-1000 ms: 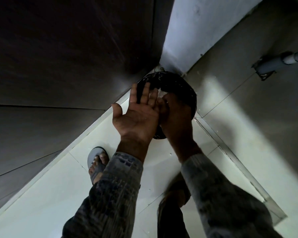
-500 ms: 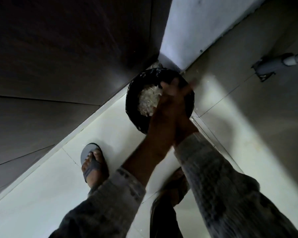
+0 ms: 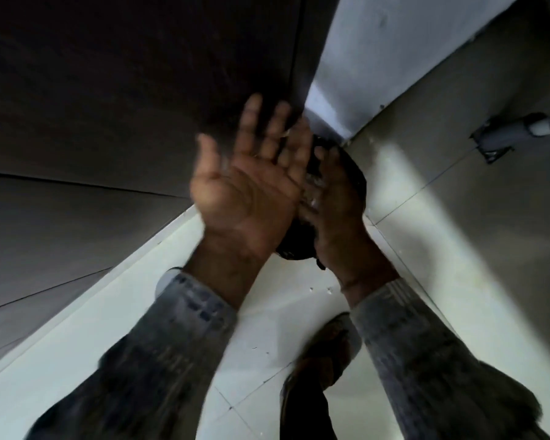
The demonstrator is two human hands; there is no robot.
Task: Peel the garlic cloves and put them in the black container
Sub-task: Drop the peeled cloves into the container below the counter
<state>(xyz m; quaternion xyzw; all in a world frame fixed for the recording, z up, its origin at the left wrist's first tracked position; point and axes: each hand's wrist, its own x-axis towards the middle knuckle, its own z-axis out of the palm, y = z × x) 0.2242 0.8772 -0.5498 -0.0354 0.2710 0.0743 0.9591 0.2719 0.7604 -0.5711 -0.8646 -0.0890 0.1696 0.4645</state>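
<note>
Black round container [image 3: 357, 177] sits on the white tiled floor [image 3: 261, 315] in the corner between dark wall panels [image 3: 108, 90] and a pale wall, mostly hidden behind both hands. Left hand [image 3: 251, 192] is raised palm-up above it, grip spread and holding nothing. Right hand [image 3: 337, 217] is just beside it, fingers loosely extended over the container, with white flecks [image 3: 313, 203] on them.
</note>
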